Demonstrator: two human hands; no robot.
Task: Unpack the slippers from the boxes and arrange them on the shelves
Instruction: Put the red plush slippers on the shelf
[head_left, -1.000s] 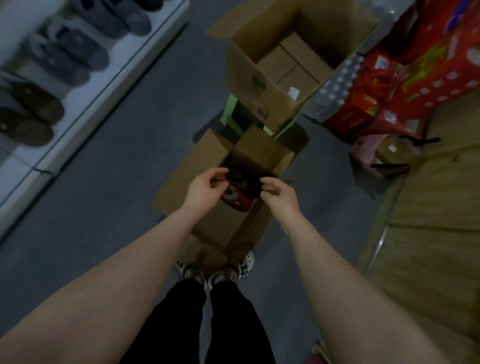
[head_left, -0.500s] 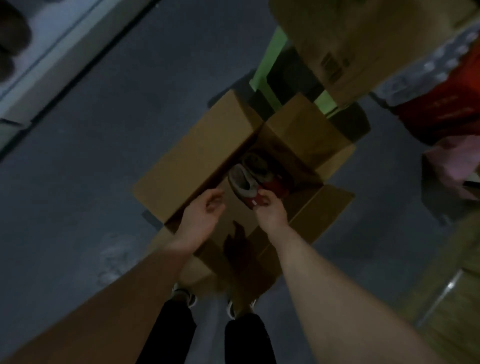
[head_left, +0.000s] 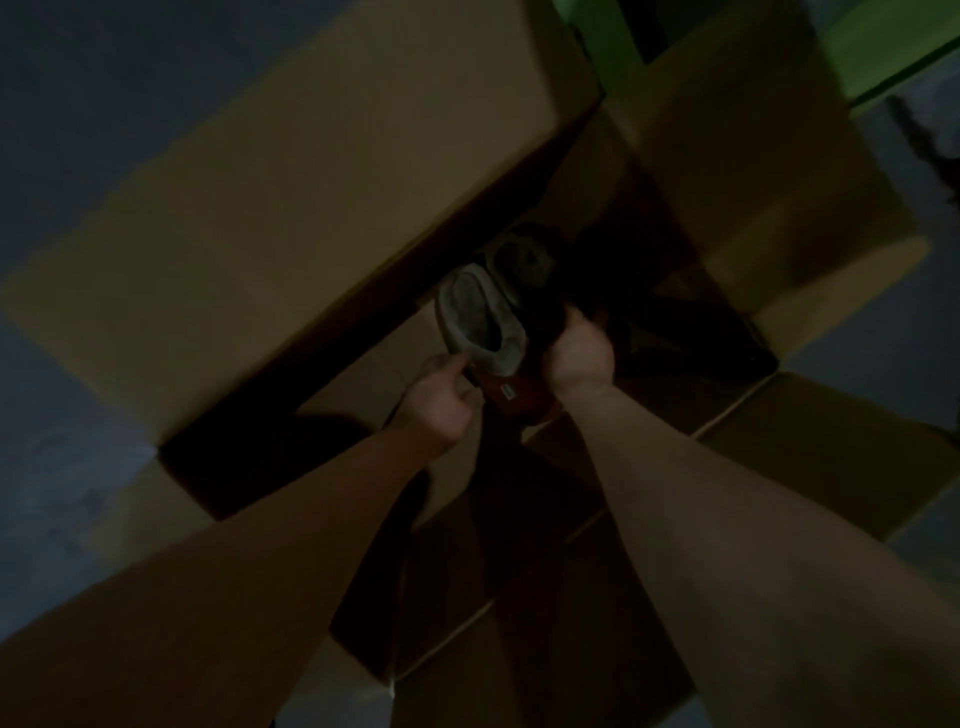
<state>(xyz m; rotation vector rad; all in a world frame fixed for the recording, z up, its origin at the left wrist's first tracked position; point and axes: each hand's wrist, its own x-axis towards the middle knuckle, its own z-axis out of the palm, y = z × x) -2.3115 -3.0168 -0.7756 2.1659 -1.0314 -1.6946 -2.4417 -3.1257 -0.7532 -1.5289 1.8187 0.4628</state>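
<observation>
Centre of frame: the left hand (head_left: 441, 402) pinched the red slipper (head_left: 485, 327) at its near edge; the right hand (head_left: 579, 356) curled round its right side, inside the open cardboard box (head_left: 311, 208), beside a second slipper (head_left: 522, 260).

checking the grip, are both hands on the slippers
Yes, the left hand pinches the slippers and the right hand grips their side.
</observation>
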